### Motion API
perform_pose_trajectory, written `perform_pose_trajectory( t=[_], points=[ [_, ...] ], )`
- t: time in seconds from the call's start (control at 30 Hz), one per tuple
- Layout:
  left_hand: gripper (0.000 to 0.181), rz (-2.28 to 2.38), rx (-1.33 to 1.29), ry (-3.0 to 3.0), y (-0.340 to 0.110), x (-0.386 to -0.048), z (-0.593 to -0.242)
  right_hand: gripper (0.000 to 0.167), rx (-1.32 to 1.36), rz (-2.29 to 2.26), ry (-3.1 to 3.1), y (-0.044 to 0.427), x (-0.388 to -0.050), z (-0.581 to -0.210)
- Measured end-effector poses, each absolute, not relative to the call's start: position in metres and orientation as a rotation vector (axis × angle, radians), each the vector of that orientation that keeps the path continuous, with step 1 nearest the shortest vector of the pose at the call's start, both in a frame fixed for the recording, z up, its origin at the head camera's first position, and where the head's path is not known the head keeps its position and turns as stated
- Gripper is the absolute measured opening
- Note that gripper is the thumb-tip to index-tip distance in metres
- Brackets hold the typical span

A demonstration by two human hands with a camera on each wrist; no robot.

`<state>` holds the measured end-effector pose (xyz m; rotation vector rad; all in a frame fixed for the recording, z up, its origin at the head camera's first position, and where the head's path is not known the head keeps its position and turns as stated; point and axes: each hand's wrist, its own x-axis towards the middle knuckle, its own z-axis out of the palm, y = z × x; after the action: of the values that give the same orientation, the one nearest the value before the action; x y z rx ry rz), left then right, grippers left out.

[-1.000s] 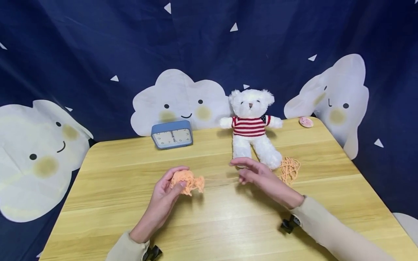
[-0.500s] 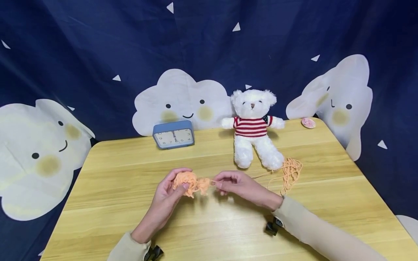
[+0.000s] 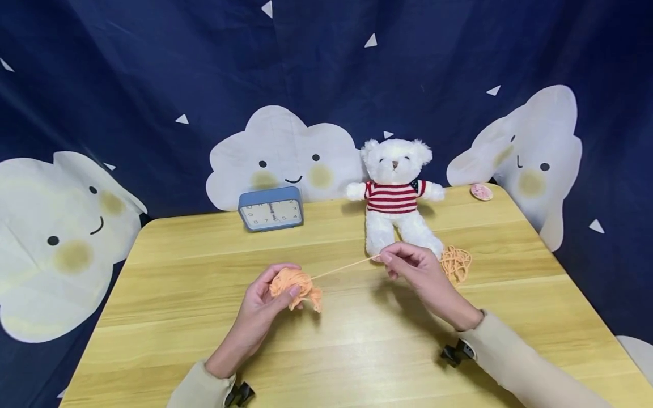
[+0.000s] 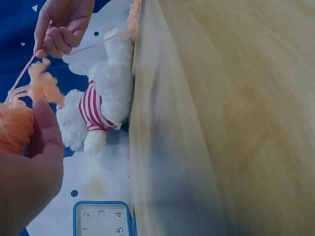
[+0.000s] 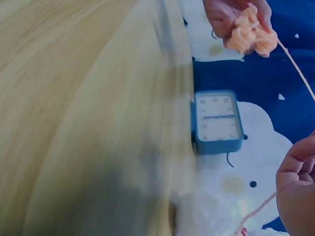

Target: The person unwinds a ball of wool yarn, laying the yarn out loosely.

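Note:
My left hand [image 3: 257,309] grips a bundle of orange yarn [image 3: 289,281], thumb across its front, a loose tuft hanging off its right side. A single taut strand [image 3: 347,266] runs from the bundle up to my right hand [image 3: 428,277], which pinches it between thumb and fingertips in front of the white bear's legs. In the left wrist view the bundle [image 4: 15,125] lies against the left hand [image 4: 42,162]. The strand trails from the right hand [image 5: 299,191] in the right wrist view. Behind that hand, a loose pile of the yarn [image 3: 456,264] lies on the table.
A white teddy bear [image 3: 391,198] in a red-striped shirt sits at the back of the wooden table [image 3: 326,362]. Left of it stands a blue clock [image 3: 271,209]. A small pink round thing [image 3: 482,192] lies near the back right corner. A dark blue curtain [image 3: 326,56] hangs behind.
My right hand has come in to the bundle and then moved back out to the right and up, drawing the strand taut. My left hand has stayed nearly in place.

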<state>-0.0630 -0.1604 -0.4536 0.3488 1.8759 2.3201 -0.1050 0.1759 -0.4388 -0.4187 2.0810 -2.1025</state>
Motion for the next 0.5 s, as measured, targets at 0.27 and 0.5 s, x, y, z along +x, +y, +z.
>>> perform_pose_trajectory(
  t=[0.27, 0.5],
  points=[
    [0.041, 2.377, 0.262, 1.968, -0.164, -0.065, -0.454, 0.016, -0.402, -2.266, 2.088, 0.197, -0.096, -0.433],
    [0.042, 2.433, 0.159, 1.981, -0.171, -0.064, -0.451, 0.026, -0.308, -2.654, 1.801, 0.226, -0.093, -0.428]
  ],
)
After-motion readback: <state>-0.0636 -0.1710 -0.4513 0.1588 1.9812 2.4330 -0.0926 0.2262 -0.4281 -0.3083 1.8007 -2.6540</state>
